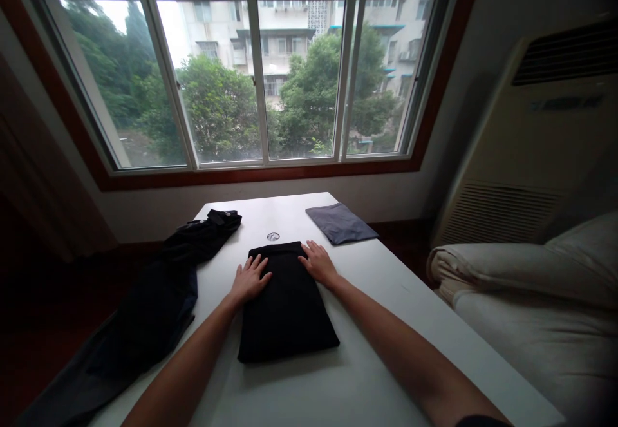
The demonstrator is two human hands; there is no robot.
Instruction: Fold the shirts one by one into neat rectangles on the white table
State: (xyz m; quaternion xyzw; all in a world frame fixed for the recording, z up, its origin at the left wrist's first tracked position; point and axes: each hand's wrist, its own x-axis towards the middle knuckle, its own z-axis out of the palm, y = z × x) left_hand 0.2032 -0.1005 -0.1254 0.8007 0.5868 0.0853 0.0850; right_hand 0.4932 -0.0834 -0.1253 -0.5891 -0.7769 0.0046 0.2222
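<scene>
A black garment (290,311), folded into a neat rectangle, lies flat in front of me on the white table (386,324). My left hand (250,277) rests on its upper left edge with the fingers spread. On the opposite side, my right hand (318,262) touches the upper right edge, its fingers stretched out. Neither hand grips the cloth. What kind of garment it is cannot be made out from the folded shape.
Dark loose clothes (159,298) are heaped along the table's left edge and hang over it. A folded grey cloth (342,223) lies at the far right. A round emblem (273,237) marks the tabletop. A pale sofa (526,285) stands to the right, and a window (261,79) is ahead.
</scene>
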